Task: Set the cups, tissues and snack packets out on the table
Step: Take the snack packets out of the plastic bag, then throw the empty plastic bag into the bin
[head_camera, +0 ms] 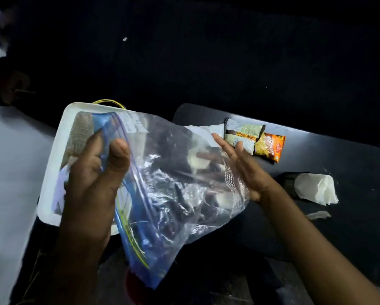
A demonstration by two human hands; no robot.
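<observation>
Two snack packets [244, 134] [269, 147], one tissue stack [316, 189], one zip bag [173, 183], one tray [59, 150]

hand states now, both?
Left hand: closed, pinching the zip bag at its blue seal.
Right hand: open, palm flat against the bag.

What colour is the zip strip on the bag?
Blue zip strip, with a yellow-green line along it; head view.

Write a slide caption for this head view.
Left hand grips a clear zip-top plastic bag over a white tray; snack packets lie on the dark table.
</observation>
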